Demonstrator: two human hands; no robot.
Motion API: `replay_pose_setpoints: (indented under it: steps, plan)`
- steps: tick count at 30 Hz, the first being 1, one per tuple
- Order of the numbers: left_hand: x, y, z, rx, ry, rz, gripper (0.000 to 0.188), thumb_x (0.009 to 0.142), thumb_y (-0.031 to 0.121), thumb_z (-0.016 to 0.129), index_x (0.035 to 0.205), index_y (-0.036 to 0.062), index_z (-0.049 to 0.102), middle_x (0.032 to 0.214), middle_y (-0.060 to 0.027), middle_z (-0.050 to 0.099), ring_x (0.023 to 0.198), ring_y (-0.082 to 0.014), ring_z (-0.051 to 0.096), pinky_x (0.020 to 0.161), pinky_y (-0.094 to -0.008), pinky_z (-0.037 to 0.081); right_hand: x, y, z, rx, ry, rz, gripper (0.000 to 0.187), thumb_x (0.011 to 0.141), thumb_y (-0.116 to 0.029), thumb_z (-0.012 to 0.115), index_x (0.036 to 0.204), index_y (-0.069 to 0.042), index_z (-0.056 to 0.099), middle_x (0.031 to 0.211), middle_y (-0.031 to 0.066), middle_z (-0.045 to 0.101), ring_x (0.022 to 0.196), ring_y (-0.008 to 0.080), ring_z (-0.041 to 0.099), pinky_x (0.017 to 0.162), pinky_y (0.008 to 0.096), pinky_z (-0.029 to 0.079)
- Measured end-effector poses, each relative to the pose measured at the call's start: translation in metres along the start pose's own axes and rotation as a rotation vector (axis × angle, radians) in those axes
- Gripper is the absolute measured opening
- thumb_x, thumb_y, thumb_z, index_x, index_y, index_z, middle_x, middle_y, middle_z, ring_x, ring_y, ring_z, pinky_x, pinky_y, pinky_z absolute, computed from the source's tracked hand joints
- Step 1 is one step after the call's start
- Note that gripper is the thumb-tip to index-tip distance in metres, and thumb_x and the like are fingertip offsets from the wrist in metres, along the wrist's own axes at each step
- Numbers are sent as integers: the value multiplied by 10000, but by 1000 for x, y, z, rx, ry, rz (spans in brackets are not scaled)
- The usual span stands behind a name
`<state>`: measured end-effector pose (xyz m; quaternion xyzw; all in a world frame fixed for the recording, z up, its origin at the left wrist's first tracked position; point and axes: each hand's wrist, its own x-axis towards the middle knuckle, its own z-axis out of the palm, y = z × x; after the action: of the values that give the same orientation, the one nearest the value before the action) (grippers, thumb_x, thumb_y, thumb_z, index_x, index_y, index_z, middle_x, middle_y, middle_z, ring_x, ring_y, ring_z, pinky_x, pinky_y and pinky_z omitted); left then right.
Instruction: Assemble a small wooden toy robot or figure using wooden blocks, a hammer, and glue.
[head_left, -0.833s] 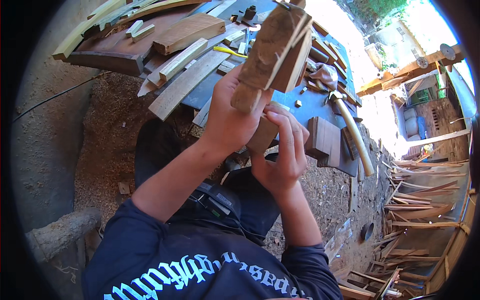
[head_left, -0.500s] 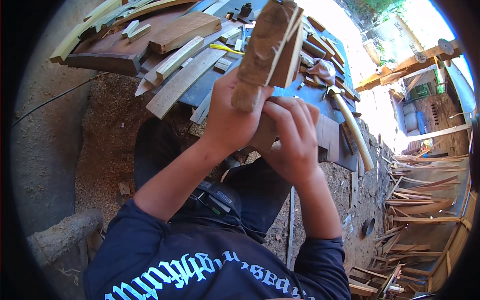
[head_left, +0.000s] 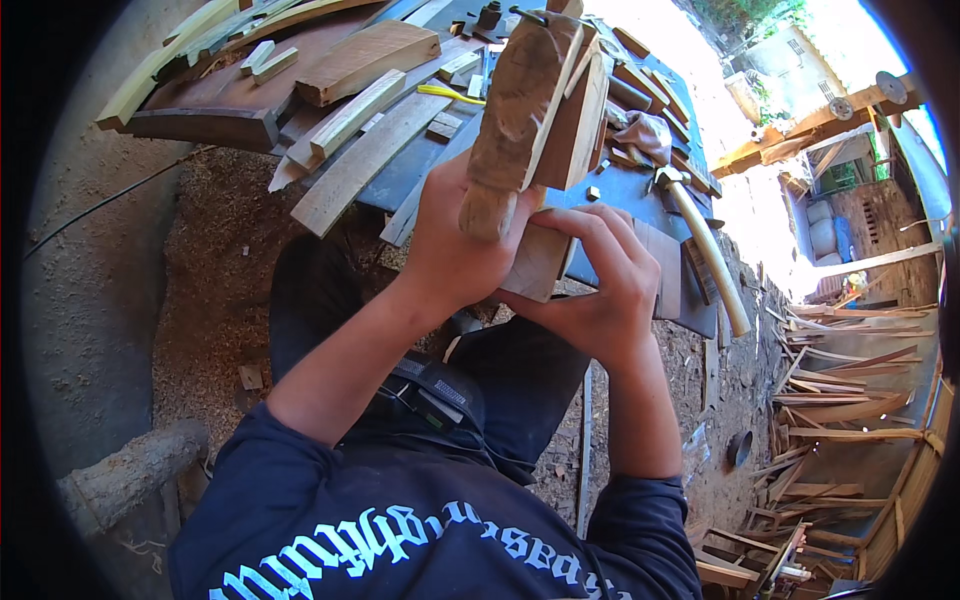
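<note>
My left hand (head_left: 463,235) is closed around the near end of a thick, worn wooden piece (head_left: 520,110), which has a narrow rounded end and stands raised toward me. Against its right side sits a paler wooden part (head_left: 577,125). Below them is a smooth wooden block (head_left: 540,262), with my right hand (head_left: 605,275) closed on its right side, thumb underneath and fingers along the upper edge. How the block meets the upper pieces is hidden by my left hand.
The blue-topped table (head_left: 590,195) carries wooden strips, a thick curved board (head_left: 370,62), a yellow-handled tool (head_left: 445,93), a crumpled cloth (head_left: 645,135) and a hammer (head_left: 705,245) at its right edge. Scrap wood (head_left: 850,400) is piled at the right.
My right hand has shifted slightly right, its fingers spread wider along the block, so more of the block's face shows. The worn wooden piece has dropped a little.
</note>
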<state>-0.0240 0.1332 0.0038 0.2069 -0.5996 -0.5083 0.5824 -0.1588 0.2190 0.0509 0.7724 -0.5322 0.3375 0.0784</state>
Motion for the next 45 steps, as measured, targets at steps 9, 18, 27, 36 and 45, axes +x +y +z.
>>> replay_pose_setpoints:
  steps: [9, 18, 27, 36, 45]
  plan:
    - [22, -18, -12, 167, 86, 59, 271, 908, 37, 675, 1162, -17, 597, 953, -97, 686, 863, -167, 655, 786, -319, 522, -14, 55, -33, -126, 143, 78, 625, 675, -214, 941, 1228, -56, 699, 1267, 172, 678, 1195, 314, 654, 996, 407, 521]
    - [56, -22, -13, 164, 138, -9, 401, 906, 90, 714, 1231, -33, 513, 1009, -96, 652, 890, -136, 616, 788, -290, 511, -45, 231, -92, -418, -411, 987, 483, 831, -384, 806, 1117, -5, 716, 994, 207, 741, 915, 359, 714, 829, 444, 553]
    - [71, -11, -1, 86, 99, -234, 202, 922, 96, 661, 1061, -1, 552, 887, -51, 621, 796, -117, 592, 725, -284, 489, -13, 102, -96, 157, 98, 982, 291, 922, -160, 702, 1134, 5, 592, 868, 193, 675, 721, 282, 689, 667, 427, 529]
    - [89, -24, 24, 208, 45, -34, 644, 876, 385, 806, 1203, -82, 508, 936, -130, 677, 836, -165, 662, 760, -325, 539, -31, 0, -83, 361, 35, 951, 206, 905, -98, 713, 1030, -5, 578, 673, 63, 630, 569, 132, 644, 531, 302, 493]
    - [105, -27, 41, 191, 271, -55, 533, 903, 303, 764, 1177, -66, 494, 998, -153, 663, 882, -211, 669, 811, -345, 526, -33, -5, -36, 948, -127, 818, 325, 914, -138, 646, 1201, -14, 557, 769, 6, 611, 541, 82, 594, 492, 245, 496]
